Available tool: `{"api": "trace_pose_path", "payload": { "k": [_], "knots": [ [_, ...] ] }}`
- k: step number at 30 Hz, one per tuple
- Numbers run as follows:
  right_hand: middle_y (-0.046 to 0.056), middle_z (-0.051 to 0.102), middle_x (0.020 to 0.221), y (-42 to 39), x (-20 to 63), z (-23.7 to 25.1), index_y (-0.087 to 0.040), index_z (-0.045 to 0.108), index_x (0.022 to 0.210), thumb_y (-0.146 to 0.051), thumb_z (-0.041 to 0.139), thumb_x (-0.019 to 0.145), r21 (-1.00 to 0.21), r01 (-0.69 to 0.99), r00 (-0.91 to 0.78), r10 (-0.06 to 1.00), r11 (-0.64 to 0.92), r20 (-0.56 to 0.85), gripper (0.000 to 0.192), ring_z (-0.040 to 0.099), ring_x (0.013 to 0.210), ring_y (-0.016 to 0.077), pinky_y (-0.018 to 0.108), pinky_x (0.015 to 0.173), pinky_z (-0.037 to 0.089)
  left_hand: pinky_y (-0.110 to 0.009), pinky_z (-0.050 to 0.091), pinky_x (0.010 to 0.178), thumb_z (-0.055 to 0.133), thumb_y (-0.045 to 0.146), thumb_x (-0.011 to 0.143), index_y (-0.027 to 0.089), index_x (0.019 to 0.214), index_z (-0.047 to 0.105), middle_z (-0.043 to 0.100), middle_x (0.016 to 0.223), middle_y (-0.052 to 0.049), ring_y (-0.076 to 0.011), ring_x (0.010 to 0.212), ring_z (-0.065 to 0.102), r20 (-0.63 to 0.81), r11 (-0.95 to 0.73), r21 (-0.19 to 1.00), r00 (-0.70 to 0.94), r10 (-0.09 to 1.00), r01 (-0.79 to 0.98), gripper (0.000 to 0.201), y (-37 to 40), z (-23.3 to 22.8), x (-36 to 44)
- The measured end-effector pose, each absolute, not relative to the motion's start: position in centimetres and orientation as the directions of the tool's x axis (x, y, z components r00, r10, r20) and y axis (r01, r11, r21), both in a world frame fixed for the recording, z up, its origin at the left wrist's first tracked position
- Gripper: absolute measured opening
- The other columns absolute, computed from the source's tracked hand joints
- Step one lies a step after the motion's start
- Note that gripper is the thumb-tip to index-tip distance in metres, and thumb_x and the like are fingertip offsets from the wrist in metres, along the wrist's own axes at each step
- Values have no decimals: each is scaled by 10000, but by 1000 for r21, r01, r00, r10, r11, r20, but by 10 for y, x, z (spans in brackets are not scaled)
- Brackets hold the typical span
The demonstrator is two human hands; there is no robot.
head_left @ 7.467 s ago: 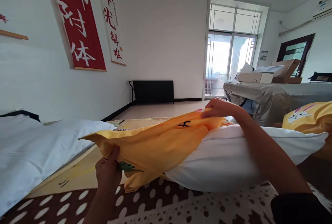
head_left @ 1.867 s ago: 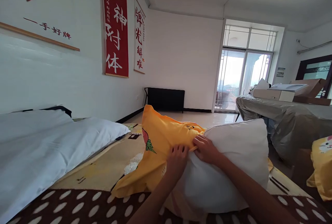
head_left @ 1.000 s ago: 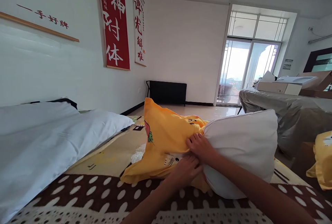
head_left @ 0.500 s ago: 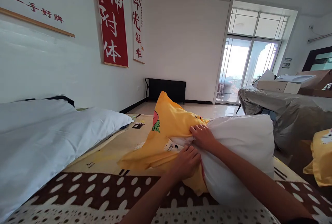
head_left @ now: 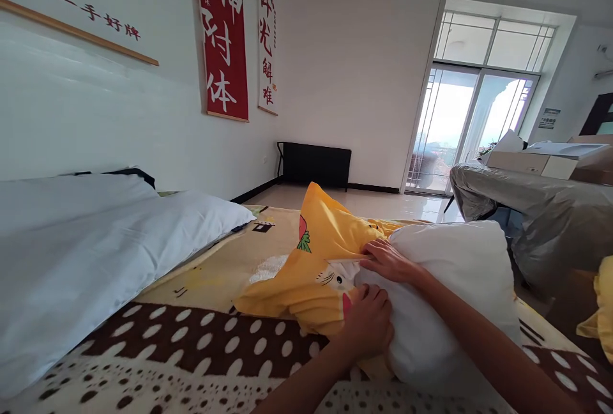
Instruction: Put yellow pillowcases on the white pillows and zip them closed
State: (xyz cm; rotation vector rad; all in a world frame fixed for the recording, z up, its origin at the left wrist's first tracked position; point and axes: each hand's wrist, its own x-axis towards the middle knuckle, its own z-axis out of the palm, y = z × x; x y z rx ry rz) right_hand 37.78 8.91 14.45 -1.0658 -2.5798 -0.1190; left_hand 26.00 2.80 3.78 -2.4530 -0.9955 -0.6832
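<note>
A yellow pillowcase (head_left: 330, 229) with a carrot and a white cat face printed on it lies bunched at the left end of a white pillow (head_left: 454, 273). Part of the pillow's end is inside the case. My left hand (head_left: 368, 323) is closed on the near edge of the case's opening, its fingertips partly hidden against the fabric. Slightly farther away, my right hand (head_left: 387, 260) pinches the upper edge of the opening, with its wrist over the pillow.
Under everything is a patterned blanket (head_left: 211, 337) on the bed. White pillows (head_left: 129, 235) lie along the left side. A plastic-covered table (head_left: 536, 203) with boxes (head_left: 531, 161) stands at right, and yellow fabric (head_left: 604, 305) shows at the right edge. A black panel (head_left: 313, 163) stands by the far wall.
My left hand has moved nearer and rightward along the case's edge, drawing the fabric toward the pillow. The right hand still grips the upper edge. The view has turned slightly left.
</note>
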Motion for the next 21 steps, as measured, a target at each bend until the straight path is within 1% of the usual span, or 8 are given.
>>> {"api": "trace_pose_path", "payload": {
  "k": [3, 6, 10, 14, 16, 17, 19, 21],
  "knots": [
    [103, 620, 982, 77, 364, 137, -147, 586, 959, -671, 584, 718, 115, 731, -670, 674, 673, 313, 577, 534, 968, 251, 394, 899, 379, -469, 401, 822, 537, 289, 747, 121, 830, 604, 596, 884, -127, -281, 902, 510, 584, -647, -144, 592, 556, 749, 199, 28, 27, 270],
    [135, 615, 993, 71, 345, 121, -116, 589, 968, -689, 685, 574, 270, 715, -699, 658, 645, 281, 702, 535, 968, 284, 411, 898, 382, -452, 441, 720, 508, 218, 730, 102, 919, 605, 620, 919, -154, -284, 853, 549, 599, -638, -121, 568, 564, 761, 242, 29, 13, 274],
    [135, 632, 964, 70, 327, 100, -104, 585, 1003, -453, 720, 657, 361, 710, -698, 671, 605, 248, 510, 565, 927, 272, 388, 817, 418, -441, 449, 682, 460, 143, 745, 115, 936, 595, 625, 911, -135, -278, 850, 565, 620, -683, -173, 617, 484, 710, 235, 26, -2, 271],
    [139, 664, 875, 71, 320, 86, -96, 617, 928, -181, 564, 798, 405, 695, -705, 673, 594, 223, 164, 621, 831, 258, 367, 694, 440, -386, 444, 702, 424, 133, 798, 146, 783, 588, 589, 755, -79, -208, 743, 541, 612, -750, -279, 713, 342, 600, 165, 12, -7, 263],
    [124, 675, 808, 70, 319, 83, -107, 629, 870, -116, 503, 827, 404, 682, -716, 669, 610, 200, 134, 639, 758, 233, 341, 641, 439, -385, 440, 728, 430, 154, 803, 151, 773, 589, 576, 721, -77, -198, 715, 526, 602, -804, -267, 743, 291, 531, 162, 0, -10, 256],
    [117, 677, 780, 69, 319, 82, -112, 631, 847, -101, 489, 836, 404, 676, -721, 666, 617, 190, 143, 644, 730, 220, 327, 623, 437, -391, 436, 744, 459, 179, 790, 156, 763, 590, 582, 726, -82, -204, 726, 529, 616, -840, -160, 718, 324, 518, 136, -5, -11, 250],
    [113, 678, 754, 66, 320, 83, -115, 629, 829, -94, 487, 844, 407, 668, -728, 661, 623, 182, 145, 649, 713, 207, 307, 604, 434, -396, 432, 740, 539, 261, 742, 173, 695, 578, 596, 722, -87, -221, 734, 542, 634, -823, 231, 561, 532, 519, 108, -15, -16, 237],
    [119, 680, 766, 62, 321, 88, -109, 626, 845, -93, 486, 850, 416, 665, -731, 656, 620, 191, 142, 653, 730, 211, 305, 600, 436, -382, 434, 682, 550, 352, 741, 179, 595, 536, 574, 633, -74, -218, 671, 546, 543, -630, 600, 327, 774, 494, 226, -19, -19, 222]
  ]
}}
